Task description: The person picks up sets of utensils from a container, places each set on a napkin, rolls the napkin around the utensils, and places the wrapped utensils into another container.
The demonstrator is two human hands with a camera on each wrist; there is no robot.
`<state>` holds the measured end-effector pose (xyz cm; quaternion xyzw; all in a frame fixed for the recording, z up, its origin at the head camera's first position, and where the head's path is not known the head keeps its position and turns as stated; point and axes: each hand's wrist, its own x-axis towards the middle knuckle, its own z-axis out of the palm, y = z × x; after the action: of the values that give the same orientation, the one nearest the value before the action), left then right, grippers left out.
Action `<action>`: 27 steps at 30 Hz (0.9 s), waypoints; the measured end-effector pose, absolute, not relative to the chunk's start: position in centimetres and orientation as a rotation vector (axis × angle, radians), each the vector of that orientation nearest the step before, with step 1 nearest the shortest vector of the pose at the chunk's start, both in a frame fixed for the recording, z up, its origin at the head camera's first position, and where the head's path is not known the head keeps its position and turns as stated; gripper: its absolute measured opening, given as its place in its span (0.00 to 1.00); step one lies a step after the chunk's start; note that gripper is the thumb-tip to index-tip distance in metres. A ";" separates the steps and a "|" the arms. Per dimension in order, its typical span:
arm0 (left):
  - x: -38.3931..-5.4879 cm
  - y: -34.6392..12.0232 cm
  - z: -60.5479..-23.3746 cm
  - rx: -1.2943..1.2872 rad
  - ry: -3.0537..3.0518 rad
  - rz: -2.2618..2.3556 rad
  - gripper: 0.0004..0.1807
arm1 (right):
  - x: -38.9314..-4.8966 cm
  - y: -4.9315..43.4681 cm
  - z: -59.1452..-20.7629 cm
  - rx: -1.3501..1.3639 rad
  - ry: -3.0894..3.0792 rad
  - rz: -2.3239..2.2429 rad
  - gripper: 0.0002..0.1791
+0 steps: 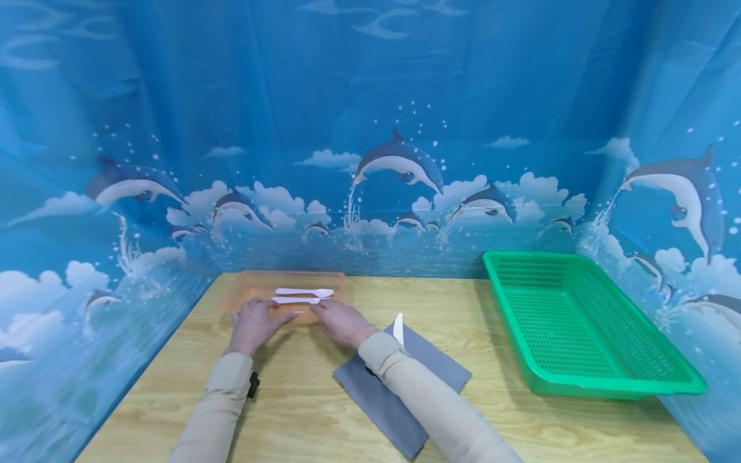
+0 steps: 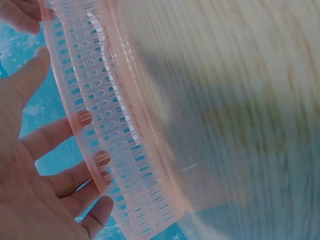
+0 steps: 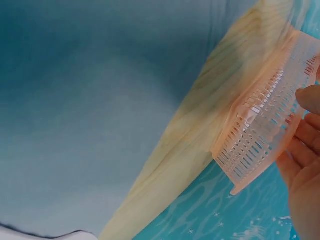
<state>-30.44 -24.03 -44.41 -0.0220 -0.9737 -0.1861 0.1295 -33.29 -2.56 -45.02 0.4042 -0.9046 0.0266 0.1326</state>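
Note:
An orange, see-through plastic basket with slotted walls stands at the back left of the table. A white spoon and a second white utensil lie in it side by side; the second one's right end is partly hidden near the right fingers. My left hand holds the basket's front rim towards the left, its spread fingertips showing through the wall. Farther right along that rim, my right hand grips with the thumb outside and the fingers over the edge.
A grey folded cloth lies under my right forearm, with a white knife on it. To the right stands a large green slotted basket. Behind the wooden table hangs a blue dolphin-print curtain.

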 end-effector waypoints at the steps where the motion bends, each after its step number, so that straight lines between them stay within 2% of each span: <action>1: -30.5 -24.1 -44.5 -0.071 -2.820 -0.534 0.36 | -33.3 -2.7 -45.1 1.167 -2.600 0.054 0.20; 7: -30.6 -24.4 -44.6 -0.112 -2.780 -0.518 0.27 | -33.7 -3.1 -45.1 1.089 -2.510 -0.089 0.11; 14: -30.9 -24.1 -44.4 -0.163 -2.764 -0.481 0.23 | -34.2 -3.4 -44.5 1.027 -2.632 -0.117 0.08; 27: -30.8 -23.7 -44.5 -0.226 -2.644 -0.446 0.18 | -35.6 -4.7 -44.4 1.001 -2.881 -0.178 0.30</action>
<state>-30.79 -23.74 -44.50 -0.0820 -0.9577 -0.1616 0.2236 -35.64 -4.65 -44.36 0.3272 -0.9421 -0.0582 0.0434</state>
